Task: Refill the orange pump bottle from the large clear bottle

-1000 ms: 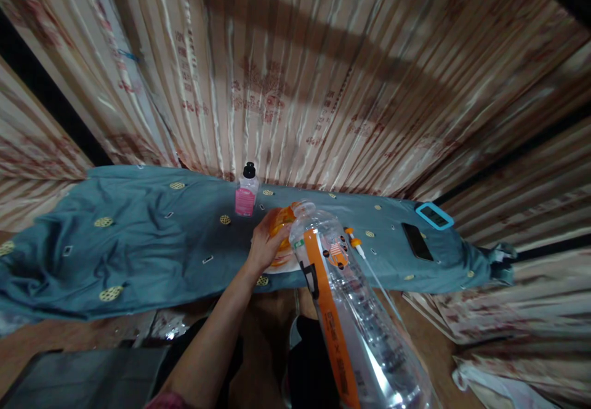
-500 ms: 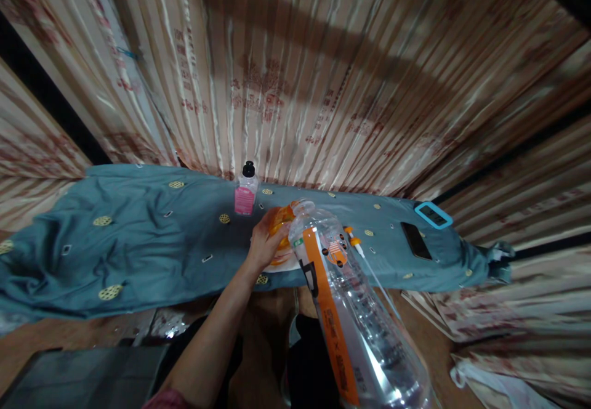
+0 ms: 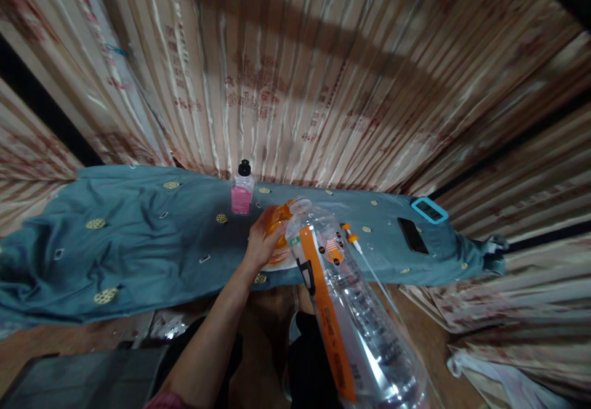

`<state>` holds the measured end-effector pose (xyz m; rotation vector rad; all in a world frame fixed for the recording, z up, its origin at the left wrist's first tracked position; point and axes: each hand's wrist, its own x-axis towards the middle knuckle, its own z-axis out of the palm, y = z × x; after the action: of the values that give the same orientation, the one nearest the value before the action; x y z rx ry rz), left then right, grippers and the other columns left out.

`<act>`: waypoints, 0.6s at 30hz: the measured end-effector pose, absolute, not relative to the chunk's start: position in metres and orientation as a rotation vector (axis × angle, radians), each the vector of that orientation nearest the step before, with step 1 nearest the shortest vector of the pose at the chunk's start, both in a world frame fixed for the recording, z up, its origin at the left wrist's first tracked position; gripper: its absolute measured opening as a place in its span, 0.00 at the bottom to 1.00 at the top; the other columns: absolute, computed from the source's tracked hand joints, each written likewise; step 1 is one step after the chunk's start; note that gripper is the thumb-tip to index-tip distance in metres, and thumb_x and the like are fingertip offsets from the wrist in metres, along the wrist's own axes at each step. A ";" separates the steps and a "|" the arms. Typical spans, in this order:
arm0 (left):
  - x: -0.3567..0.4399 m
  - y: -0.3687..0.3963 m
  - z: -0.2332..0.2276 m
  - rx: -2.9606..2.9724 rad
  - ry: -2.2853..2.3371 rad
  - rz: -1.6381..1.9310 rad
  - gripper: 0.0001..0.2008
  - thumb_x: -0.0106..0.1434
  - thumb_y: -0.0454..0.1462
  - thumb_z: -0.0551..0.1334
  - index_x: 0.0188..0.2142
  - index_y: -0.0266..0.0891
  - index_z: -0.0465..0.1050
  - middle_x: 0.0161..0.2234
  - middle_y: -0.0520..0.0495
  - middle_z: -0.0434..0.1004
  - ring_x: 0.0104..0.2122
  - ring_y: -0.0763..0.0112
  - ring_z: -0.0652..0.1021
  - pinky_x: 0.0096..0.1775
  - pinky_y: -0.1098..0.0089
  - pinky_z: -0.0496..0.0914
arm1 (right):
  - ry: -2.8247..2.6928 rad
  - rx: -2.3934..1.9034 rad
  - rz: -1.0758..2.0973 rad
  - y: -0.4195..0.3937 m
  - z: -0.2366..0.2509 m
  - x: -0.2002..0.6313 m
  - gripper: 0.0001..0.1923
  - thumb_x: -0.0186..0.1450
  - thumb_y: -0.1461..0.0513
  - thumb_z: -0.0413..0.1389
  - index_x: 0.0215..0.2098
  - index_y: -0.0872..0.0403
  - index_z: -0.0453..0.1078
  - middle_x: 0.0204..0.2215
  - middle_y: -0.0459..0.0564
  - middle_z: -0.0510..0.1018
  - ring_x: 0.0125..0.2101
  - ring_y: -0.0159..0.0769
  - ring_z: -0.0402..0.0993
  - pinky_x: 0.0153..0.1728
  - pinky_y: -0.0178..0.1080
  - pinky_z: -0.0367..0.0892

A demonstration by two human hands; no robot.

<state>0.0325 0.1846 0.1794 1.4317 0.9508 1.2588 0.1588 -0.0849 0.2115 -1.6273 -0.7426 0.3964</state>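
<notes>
Two vessels meet mouth to mouth near the front edge of the cloth-covered table [image 3: 138,236]: a large clear plastic bottle [image 3: 351,310] with an orange label, tilted so its open neck points down and away, and a small orange container [image 3: 281,231] sitting just at that neck.

Risk, as judged: the big bottle is wide and heavy-looking against a small target. If the tilt steepens, liquid could overshoot the orange container and soak the blue cloth. The container sits close to the front edge, so a nudge from the bottle neck could tip it off toward the person's lap. A black phone [image 3: 412,235] and a blue-framed device [image 3: 429,210] lie toward the right end of the table, well apart but on the same cloth.

Left hand [image 3: 259,246]: fingers curled around the left side of the orange container, clamped on it.

Right hand: not visible; it is below the frame or behind the bottle's base, so its grip cannot be told.

Small pink-labelled bottle [image 3: 242,188], black cap, stands upright at the back edge. An orange-tipped nozzle with a tube [image 3: 351,236] lies just right of the bottle neck.
</notes>
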 end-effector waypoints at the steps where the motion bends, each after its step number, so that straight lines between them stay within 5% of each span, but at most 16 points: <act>1: 0.032 0.185 0.180 1.440 0.945 1.259 0.29 0.59 0.56 0.64 0.50 0.37 0.75 0.48 0.39 0.85 0.50 0.51 0.83 0.55 0.58 0.73 | -0.737 -1.630 0.402 -0.085 0.210 0.160 0.31 0.64 0.50 0.68 0.62 0.49 0.73 0.50 0.54 0.83 0.52 0.53 0.82 0.55 0.55 0.77; 18: 0.033 0.185 0.177 1.437 0.949 1.272 0.26 0.60 0.55 0.65 0.48 0.38 0.77 0.45 0.41 0.86 0.46 0.53 0.84 0.52 0.59 0.76 | -0.759 -1.627 0.447 -0.087 0.215 0.160 0.35 0.59 0.53 0.71 0.63 0.46 0.72 0.49 0.51 0.83 0.54 0.55 0.81 0.56 0.57 0.78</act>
<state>0.0326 0.1845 0.1767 1.4368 0.9485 1.2723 0.1596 -0.0868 0.2151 -1.6273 -0.7585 0.4471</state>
